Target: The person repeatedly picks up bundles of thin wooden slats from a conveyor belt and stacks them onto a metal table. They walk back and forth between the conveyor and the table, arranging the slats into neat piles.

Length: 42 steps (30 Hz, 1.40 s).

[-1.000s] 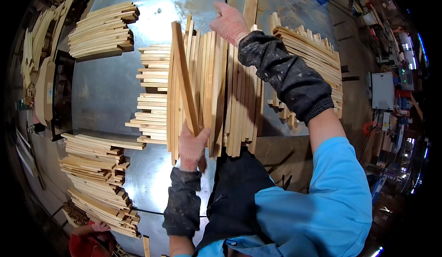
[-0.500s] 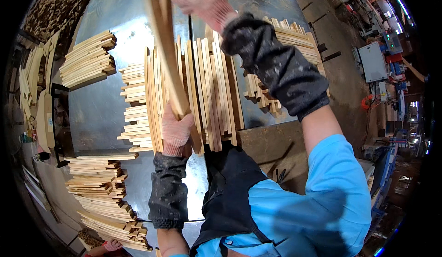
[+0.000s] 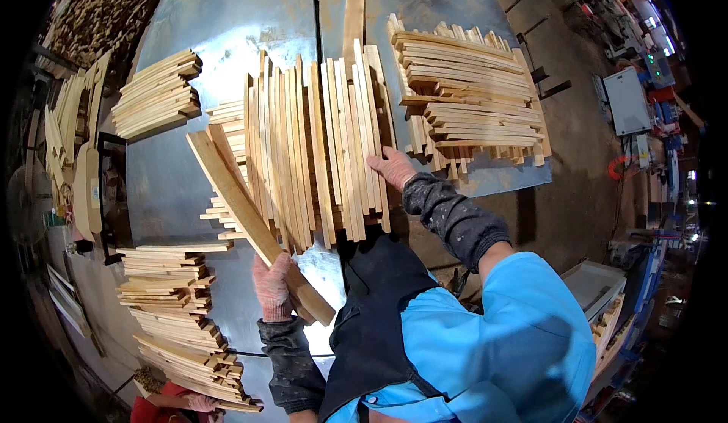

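My left hand (image 3: 273, 280), in a pale pinkish work glove, is closed round wooden strips (image 3: 241, 199) that slant up to the left over the middle pile's left side. At least two strips are in this grip, one partly hidden behind the other. My right hand (image 3: 393, 169), gloved alike, has its fingers apart and touches the right side of the middle pile of wooden strips (image 3: 345, 142). These strips lie lengthwise, side by side, with uneven ends. A wider wooden piece (image 3: 354, 10) sticks out beyond their far end.
Crosswise strip stacks lie at the right (image 3: 474, 82), far left (image 3: 158, 93) and near left (image 3: 171, 294) of the metal table (image 3: 163, 188). At lower left is another person's hand (image 3: 202, 402) beside the near stack. A light-coloured cabinet (image 3: 628, 101) stands off to the right.
My right hand has come down from the far side onto the middle pile. My left hand has drawn the held strips nearer, and their far ends have swung left and down.
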### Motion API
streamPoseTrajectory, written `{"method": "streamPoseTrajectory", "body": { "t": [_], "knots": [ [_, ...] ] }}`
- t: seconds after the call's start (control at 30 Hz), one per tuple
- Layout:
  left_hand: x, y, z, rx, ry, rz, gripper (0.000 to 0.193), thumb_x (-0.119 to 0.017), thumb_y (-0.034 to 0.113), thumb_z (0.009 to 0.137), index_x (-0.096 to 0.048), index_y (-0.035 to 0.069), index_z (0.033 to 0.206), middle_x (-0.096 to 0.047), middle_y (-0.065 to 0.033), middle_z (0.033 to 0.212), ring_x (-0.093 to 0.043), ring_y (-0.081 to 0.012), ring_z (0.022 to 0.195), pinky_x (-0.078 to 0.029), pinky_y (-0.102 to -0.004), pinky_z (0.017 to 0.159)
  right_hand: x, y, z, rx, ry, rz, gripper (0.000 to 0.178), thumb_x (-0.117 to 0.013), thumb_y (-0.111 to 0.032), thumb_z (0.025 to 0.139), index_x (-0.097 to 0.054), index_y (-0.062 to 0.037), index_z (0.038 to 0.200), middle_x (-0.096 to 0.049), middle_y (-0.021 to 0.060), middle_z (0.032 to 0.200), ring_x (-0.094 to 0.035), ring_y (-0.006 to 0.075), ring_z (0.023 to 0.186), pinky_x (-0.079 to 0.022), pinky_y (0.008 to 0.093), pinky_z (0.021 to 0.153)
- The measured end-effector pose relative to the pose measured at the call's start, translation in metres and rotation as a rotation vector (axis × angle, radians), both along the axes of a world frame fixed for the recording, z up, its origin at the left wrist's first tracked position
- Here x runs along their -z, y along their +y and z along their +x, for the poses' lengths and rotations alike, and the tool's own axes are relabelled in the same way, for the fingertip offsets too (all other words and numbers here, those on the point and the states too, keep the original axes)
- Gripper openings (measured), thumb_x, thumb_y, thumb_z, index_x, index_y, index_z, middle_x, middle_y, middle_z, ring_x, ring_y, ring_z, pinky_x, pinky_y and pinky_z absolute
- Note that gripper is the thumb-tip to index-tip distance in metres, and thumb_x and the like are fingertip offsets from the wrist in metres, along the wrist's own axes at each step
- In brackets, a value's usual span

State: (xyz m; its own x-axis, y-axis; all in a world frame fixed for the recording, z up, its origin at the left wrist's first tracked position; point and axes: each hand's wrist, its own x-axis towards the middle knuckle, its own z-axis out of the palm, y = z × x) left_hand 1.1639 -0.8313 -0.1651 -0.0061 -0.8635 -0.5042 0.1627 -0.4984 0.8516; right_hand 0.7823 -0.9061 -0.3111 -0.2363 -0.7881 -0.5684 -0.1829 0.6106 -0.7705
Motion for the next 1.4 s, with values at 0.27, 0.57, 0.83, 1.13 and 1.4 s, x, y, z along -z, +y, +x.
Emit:
{"method": "streamPoseTrajectory", "body": {
  "t": [0.27,0.57,0.83,1.13,1.4],
  "knots": [
    [0.018,0.024,-0.010,-0.040,0.110,0.016,0.050,-0.079,0.015,0.094,-0.055,0.003,0.136,-0.066,-0.0066,0.102,-0.067,-0.0175,0.083,-0.059,-0.0327,0.074,0.028,0.018,-0.024,0.173,-0.156,-0.022,0.080,-0.068,-0.046,0.102,-0.045,0.0105,0.154,-0.056,0.0232,0.152,-0.052,0.0326,0.141,-0.037,0.0376,0.121],
    [0.020,0.026,-0.016,0.034,0.065,0.007,0.049,-0.076,0.017,0.095,-0.055,0.004,0.138,-0.066,-0.0053,0.101,-0.068,-0.0181,0.081,-0.060,-0.0332,0.074,0.005,0.013,-0.023,0.081,-0.186,-0.067,0.070,-0.062,-0.046,0.104,-0.054,0.0073,0.148,-0.060,0.0209,0.149,-0.054,0.0316,0.138,-0.037,0.0378,0.119],
    [0.027,0.031,-0.006,0.004,0.078,0.032,0.058,-0.078,0.018,0.094,-0.051,0.003,0.142,-0.064,-0.0059,0.104,-0.067,-0.0175,0.084,-0.059,-0.0328,0.075,0.012,0.007,-0.024,0.070,-0.128,-0.115,0.050,-0.063,-0.038,0.104,-0.067,0.0077,0.124,-0.072,0.0163,0.115,-0.065,0.0263,0.107,-0.050,0.0385,0.099],
    [0.033,0.033,0.004,-0.065,0.094,0.073,0.056,-0.077,0.014,0.094,-0.052,0.005,0.142,-0.065,-0.0045,0.101,-0.067,-0.0174,0.082,-0.059,-0.0327,0.074,0.012,-0.021,0.023,-0.083,0.373,-0.146,0.033,-0.064,-0.029,0.099,-0.068,0.0018,0.108,-0.072,0.0225,0.102,-0.068,0.0370,0.098,-0.053,0.0446,0.088],
    [0.029,0.039,0.018,-0.172,0.082,0.056,0.046,-0.076,0.011,0.094,-0.055,0.005,0.135,-0.063,-0.0040,0.098,-0.067,-0.0164,0.080,-0.059,-0.0325,0.074,0.060,-0.025,0.031,-0.379,0.614,-0.071,0.067,-0.051,-0.050,0.104,-0.053,0.0039,0.145,-0.056,0.0310,0.145,-0.053,0.0452,0.137,-0.042,0.0483,0.115]
  ]
}}
